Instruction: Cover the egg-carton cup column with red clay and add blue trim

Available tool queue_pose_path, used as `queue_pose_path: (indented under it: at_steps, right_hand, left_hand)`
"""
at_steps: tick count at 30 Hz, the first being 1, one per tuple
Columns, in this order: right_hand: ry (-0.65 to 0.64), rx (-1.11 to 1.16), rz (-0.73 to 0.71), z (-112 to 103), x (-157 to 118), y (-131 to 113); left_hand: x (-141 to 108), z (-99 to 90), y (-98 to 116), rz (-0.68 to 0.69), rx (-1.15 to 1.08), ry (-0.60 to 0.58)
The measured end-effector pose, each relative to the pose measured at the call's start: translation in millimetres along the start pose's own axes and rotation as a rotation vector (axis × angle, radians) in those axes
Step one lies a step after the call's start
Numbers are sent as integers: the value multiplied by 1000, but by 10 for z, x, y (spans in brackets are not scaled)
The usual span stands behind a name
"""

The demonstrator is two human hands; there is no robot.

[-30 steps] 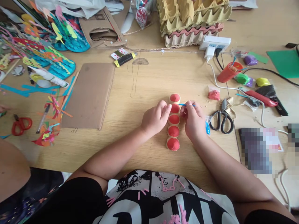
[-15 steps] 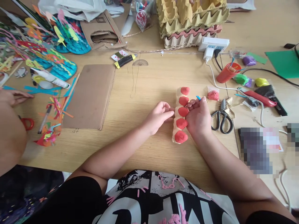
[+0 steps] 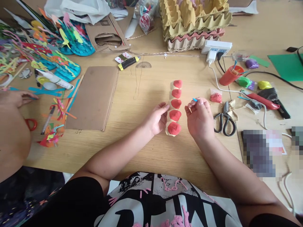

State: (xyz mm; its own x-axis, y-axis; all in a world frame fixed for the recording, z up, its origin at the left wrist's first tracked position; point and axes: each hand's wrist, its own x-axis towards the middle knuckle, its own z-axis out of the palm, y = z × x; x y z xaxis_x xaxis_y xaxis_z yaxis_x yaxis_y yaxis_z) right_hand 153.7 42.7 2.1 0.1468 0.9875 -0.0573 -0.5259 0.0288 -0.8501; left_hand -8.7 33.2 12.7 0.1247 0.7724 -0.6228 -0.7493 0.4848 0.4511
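A pale egg-carton strip [image 3: 168, 117] topped with several red clay mounds [image 3: 175, 103] stands nearly lengthwise in front of me. My left hand [image 3: 158, 119] grips its left side, thumb on the edge and fingers partly hidden behind it. To the right of the strip and apart from it, my right hand [image 3: 200, 117] is closed in a pinch on a small blue tool [image 3: 195, 99], of which only the tip shows. A small bag of red clay [image 3: 216, 96] lies beyond my right hand, with black-handled scissors [image 3: 224, 121] beside it.
Stacked egg trays [image 3: 194, 28] and a power strip [image 3: 217, 47] are at the back. An orange cup [image 3: 230, 75] stands right, near a white cable. Cardboard [image 3: 91, 97] lies left, by paper scraps and another person's hand [image 3: 22, 98]. Blue paper crafts [image 3: 66, 71] fill the back left.
The strip has moved left with my left hand, which now grips its side. My right hand has come away from the strip, still holding the blue tool.
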Motion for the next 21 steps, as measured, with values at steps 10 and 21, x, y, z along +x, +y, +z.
queue_pose_path:
  at_steps: [10,21]
  right_hand:
    - [-266,-5,200,79,-234,-31]
    - [-268,79,331,117,-276,-142]
  left_hand:
    - [200,-81,218,81,-15,15]
    - [207,-138,167,50,64,-39]
